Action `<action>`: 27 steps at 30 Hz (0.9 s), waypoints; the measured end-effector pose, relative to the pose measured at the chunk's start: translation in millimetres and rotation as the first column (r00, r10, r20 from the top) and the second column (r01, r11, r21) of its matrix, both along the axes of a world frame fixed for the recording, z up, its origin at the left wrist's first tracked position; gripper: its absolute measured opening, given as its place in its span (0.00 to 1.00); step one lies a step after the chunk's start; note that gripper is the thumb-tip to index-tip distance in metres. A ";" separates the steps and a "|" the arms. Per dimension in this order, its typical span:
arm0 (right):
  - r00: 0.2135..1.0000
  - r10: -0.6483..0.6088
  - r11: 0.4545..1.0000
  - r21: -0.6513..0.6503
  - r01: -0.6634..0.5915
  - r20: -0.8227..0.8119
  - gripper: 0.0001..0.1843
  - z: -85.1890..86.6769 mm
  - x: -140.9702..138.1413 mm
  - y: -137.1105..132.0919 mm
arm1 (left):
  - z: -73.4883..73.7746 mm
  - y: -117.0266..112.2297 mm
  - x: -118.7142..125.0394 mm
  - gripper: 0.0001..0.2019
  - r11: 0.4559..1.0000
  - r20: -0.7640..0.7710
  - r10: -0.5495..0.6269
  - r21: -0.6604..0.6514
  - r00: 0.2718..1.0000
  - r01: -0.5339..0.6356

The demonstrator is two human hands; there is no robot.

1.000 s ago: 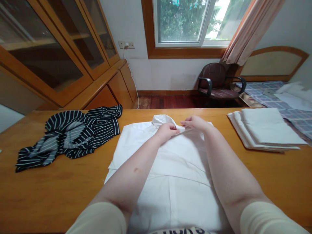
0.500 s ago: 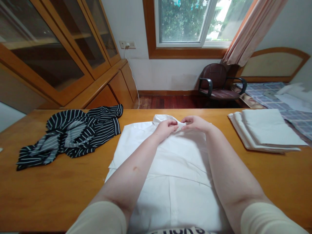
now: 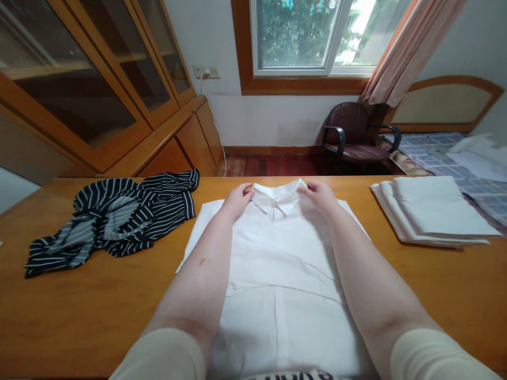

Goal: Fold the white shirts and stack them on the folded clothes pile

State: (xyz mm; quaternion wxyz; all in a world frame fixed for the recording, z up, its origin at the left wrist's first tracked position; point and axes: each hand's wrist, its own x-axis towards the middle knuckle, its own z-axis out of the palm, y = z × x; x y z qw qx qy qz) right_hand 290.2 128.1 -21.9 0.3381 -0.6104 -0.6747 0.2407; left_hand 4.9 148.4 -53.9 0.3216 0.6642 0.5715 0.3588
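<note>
White shirt [image 3: 273,253]: smooth matte cloth, placket up, laid on glossy wooden table [image 3: 79,322] before you. Done: shirt spread, collar [image 3: 277,195] turned down, pointed tips parted at throat. Left, by appearance: creases across middle. Your left hand [image 3: 237,200], right hand [image 3: 321,195]: fingers narrowed, pinching opposite collar sides. Left: striped garment [image 3: 166,211], black-white, crumpled. Right: cloth stack [image 3: 431,206], white, squared, layered.

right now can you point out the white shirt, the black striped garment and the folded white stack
White shirt [image 3: 279,256], head view: middle of the front.
Black striped garment [image 3: 119,217], head view: bunched middle.
Folded white stack [image 3: 433,206], head view: top layer.
</note>
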 end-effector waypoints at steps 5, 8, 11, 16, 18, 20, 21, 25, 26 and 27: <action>0.972 -0.145 0.987 0.100 0.128 0.184 0.25 -2.5 -0.7 0.0 | 10.4 -2.7 4.5 0.11 0.990 -0.022 0.085 0.113 0.996 -0.082; 0.951 -0.193 0.976 0.143 0.162 0.241 0.25 -5.5 -1.8 0.9 | 14.5 -4.2 6.0 0.08 0.972 -0.065 0.113 0.214 0.991 -0.097; 0.936 -0.243 0.954 0.237 0.183 0.255 0.19 -9.7 -4.8 3.1 | 15.0 -7.5 10.6 0.05 0.960 -0.228 0.085 0.279 0.970 -0.018; 0.947 -0.115 0.958 0.286 0.026 0.300 0.15 -9.3 -14.9 2.0 | 13.6 -12.7 20.6 0.10 0.940 -0.453 0.050 0.322 0.890 0.111; 0.943 0.081 0.974 0.177 -0.144 0.323 0.14 -7.4 -20.6 -0.8 | 13.5 -13.6 22.7 0.11 0.935 -0.516 0.027 0.315 0.856 0.161; 0.916 0.219 0.964 0.070 -0.256 0.338 0.15 -7.5 -25.9 -3.4 | 12.9 -14.1 23.5 0.12 0.937 -0.575 0.009 0.289 0.818 0.194; 0.903 0.253 0.959 0.031 -0.281 0.346 0.17 -8.7 -27.9 -4.2 | 12.3 -14.3 23.7 0.13 0.942 -0.602 -0.009 0.264 0.798 0.209; 0.850 0.326 0.939 -0.033 -0.344 0.414 0.25 -20.0 -30.6 -3.1 | 9.2 -15.6 24.8 0.18 0.959 -0.669 -0.087 0.146 0.738 0.245; 0.829 0.341 0.932 -0.044 -0.360 0.443 0.26 -23.3 -30.4 -2.1 | 8.8 -16.0 25.6 0.18 0.961 -0.676 -0.095 0.131 0.730 0.246; 0.808 0.350 0.927 -0.054 -0.370 0.473 0.27 -26.3 -30.2 -1.2 | 8.8 -16.5 26.7 0.19 0.961 -0.681 -0.097 0.125 0.726 0.246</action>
